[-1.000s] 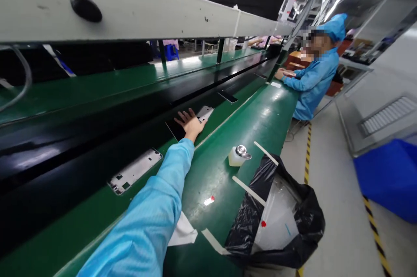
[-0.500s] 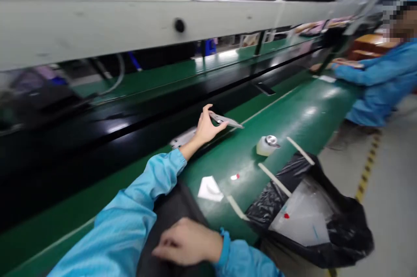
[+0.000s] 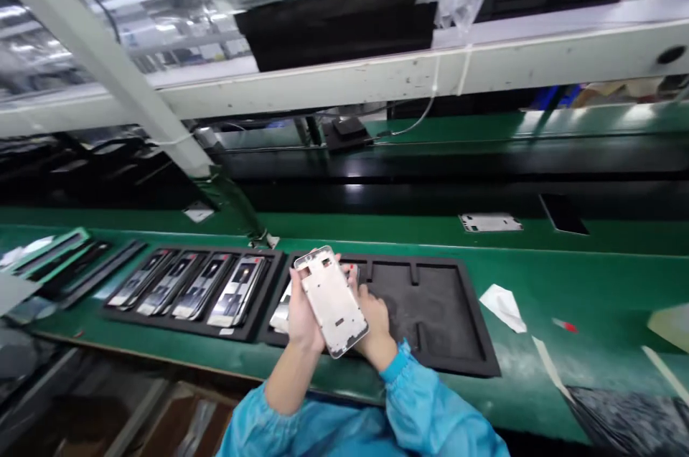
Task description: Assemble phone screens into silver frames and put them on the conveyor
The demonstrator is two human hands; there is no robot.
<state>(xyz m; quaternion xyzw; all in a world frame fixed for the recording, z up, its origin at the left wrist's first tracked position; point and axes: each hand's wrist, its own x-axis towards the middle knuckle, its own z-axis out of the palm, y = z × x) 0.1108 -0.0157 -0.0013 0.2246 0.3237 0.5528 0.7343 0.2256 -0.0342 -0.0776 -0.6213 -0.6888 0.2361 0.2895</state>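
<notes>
A white phone frame (image 3: 334, 303) with small cutouts lies tilted in my left hand (image 3: 302, 317), which is closed around its left edge. Just right of the frame, my right hand (image 3: 374, 317) reaches down over the black foam tray (image 3: 438, 313). Its fingers are partly stretched, close to a phone part with a red mark (image 3: 352, 270); the frame hides some of them, and contact is unclear. Another phone part (image 3: 280, 313) shows at this tray's left end, partly behind my left hand.
A second foam tray (image 3: 247, 331) on the left holds several phone parts in slots. Further back lie another white frame (image 3: 489, 222) and a dark panel (image 3: 563, 214). White paper (image 3: 503, 306) and a red-tipped scrap (image 3: 564, 326) lie at right. A slanted post (image 3: 123, 98) stands at left.
The view has swung left, bringing both trays into sight. My left hand has come back from the far side of the bench with the phone frame; my right hand has moved beside it.
</notes>
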